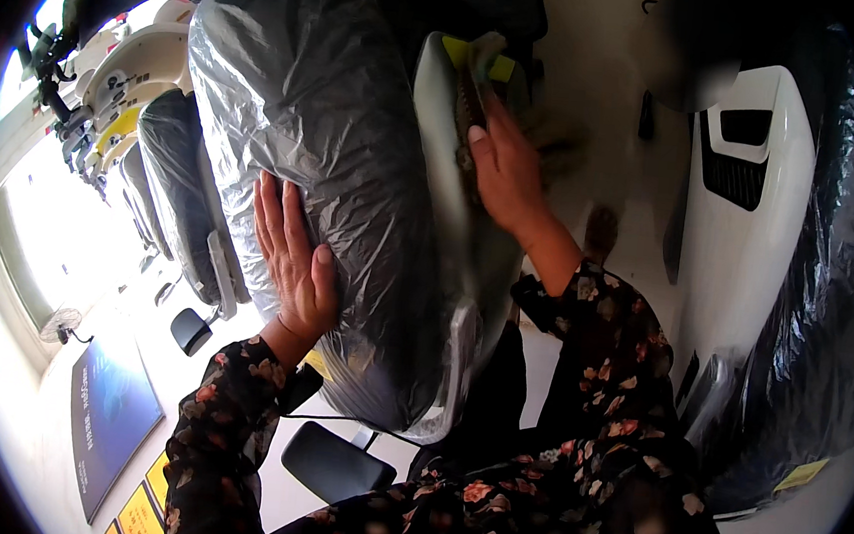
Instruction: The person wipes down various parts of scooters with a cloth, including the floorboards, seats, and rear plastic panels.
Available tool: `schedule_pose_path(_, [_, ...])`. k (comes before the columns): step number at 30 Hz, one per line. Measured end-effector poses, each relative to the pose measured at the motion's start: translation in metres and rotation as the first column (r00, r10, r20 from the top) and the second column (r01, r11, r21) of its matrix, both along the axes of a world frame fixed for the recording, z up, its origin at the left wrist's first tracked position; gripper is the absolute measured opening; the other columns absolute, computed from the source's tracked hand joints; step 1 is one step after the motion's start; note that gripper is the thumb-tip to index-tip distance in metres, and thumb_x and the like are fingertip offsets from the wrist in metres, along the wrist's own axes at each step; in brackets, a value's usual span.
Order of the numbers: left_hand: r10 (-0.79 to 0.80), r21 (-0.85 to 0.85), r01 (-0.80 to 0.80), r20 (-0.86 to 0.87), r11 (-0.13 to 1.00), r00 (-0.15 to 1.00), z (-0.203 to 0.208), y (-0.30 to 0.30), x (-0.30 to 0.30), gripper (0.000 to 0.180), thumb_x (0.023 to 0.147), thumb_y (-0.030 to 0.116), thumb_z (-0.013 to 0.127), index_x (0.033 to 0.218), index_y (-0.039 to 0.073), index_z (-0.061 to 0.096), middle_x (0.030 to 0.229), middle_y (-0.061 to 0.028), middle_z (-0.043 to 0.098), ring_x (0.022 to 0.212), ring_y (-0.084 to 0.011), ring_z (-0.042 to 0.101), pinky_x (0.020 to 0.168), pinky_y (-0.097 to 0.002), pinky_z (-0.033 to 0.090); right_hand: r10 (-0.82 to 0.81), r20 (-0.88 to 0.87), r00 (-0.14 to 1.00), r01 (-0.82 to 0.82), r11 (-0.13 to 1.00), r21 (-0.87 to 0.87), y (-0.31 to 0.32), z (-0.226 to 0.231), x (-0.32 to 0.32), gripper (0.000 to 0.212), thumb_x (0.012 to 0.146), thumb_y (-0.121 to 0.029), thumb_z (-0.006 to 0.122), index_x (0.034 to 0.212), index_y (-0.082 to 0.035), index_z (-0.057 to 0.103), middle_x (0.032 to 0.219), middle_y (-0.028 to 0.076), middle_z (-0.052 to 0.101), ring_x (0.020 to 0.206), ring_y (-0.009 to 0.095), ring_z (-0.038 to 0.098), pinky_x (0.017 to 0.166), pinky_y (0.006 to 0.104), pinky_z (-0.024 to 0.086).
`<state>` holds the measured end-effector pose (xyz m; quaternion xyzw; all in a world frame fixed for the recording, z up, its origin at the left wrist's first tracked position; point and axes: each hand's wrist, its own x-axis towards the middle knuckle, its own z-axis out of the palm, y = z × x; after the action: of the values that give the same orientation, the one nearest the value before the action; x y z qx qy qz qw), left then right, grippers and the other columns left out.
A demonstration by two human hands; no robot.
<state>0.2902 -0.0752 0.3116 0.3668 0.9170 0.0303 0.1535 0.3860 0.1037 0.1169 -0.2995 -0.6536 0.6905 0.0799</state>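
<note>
A long, rounded seat (356,151) stands in the middle of the scene, its dark padding sealed in clear plastic film. The film is thin and glossy, crossed with fine creases that catch the light, brightest along the left edge. The left hand (295,257) lies flat on the left part of this cover, open, fingers pointing to the far side and thumb apart. Along the seat's right flank runs a smooth, pale side panel (436,132) with yellow patches at its far end. There the right hand (507,178) is closed around a brown brush-like thing (473,95), slim and rough-edged; blur hides its exact shape. Floral black sleeves (622,333) reach to the person's wrists.

At the near end of the seat is a grey curved rail (458,360), with a black rounded pad (336,463) to its left. On the right stands a glossy white body panel (756,228) with a black slatted vent (732,176), beside another film-wrapped seat (836,289); a small yellow label (800,475) sits at its near end, its print too small to read. Near left, a blue board (114,418) carries pale lettering, beside yellow placards (140,513) with dark characters
</note>
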Motion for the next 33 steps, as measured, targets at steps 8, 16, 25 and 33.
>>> schedule_pose_path(8, [-0.013, -0.030, 0.014, 0.029, 0.999, 0.999, 0.003, 0.005, -0.002, 0.067, 0.097, 0.040, 0.031, 0.149, -0.003, 0.026, 0.156, -0.0298, 0.017, 0.146, -0.0467, 0.013, 0.117, -0.0542, 0.009, 0.011, 0.206, 0.978, 0.023, 0.986, -0.163, -0.001, -0.021, 0.014, 0.049, 0.102, -0.023, 0.042, 0.139, 0.008, 0.041, 0.145, 0.029, 0.040, 0.133, 0.044, 0.040, 0.111, 0.0415, 0.034])
schedule_pose_path(16, [0.020, -0.064, -0.017, 0.036, 0.998, 0.999, 0.014, 0.003, 0.000, 0.067, 0.097, 0.038, 0.031, 0.150, -0.003, 0.025, 0.157, -0.0301, 0.015, 0.146, -0.0469, 0.012, 0.117, -0.0546, 0.007, 0.062, -0.009, 0.998, -0.061, 0.994, 0.094, 0.017, -0.004, -0.073, 0.053, 0.102, -0.035, 0.039, 0.139, 0.003, 0.044, 0.146, 0.026, 0.041, 0.134, 0.042, 0.041, 0.111, 0.0438, 0.033])
schedule_pose_path(25, [0.021, -0.071, -0.016, 0.058, 0.997, 0.998, 0.011, 0.002, -0.002, 0.068, 0.096, 0.038, 0.032, 0.149, -0.003, 0.026, 0.157, -0.0293, 0.014, 0.146, -0.0474, 0.011, 0.117, -0.0546, 0.007, 0.441, 0.060, 0.896, -0.419, 0.881, -0.218, 0.071, -0.051, -0.197, 0.054, 0.104, -0.042, 0.028, 0.133, -0.003, 0.052, 0.132, 0.018, 0.058, 0.125, 0.034, 0.051, 0.106, 0.0411, 0.038])
schedule_pose_path(33, [0.014, -0.058, -0.009, 0.076, 0.998, 0.997, 0.008, 0.007, -0.005, 0.067, 0.095, 0.036, 0.034, 0.149, -0.003, 0.026, 0.157, -0.0315, 0.013, 0.146, -0.0482, 0.012, 0.116, -0.0565, 0.006, 0.477, -0.130, 0.869, -0.492, 0.861, -0.132, 0.082, -0.029, -0.173, 0.061, 0.102, -0.043, 0.034, 0.151, -0.007, 0.031, 0.155, 0.015, 0.035, 0.142, 0.031, 0.033, 0.114, 0.0377, 0.028])
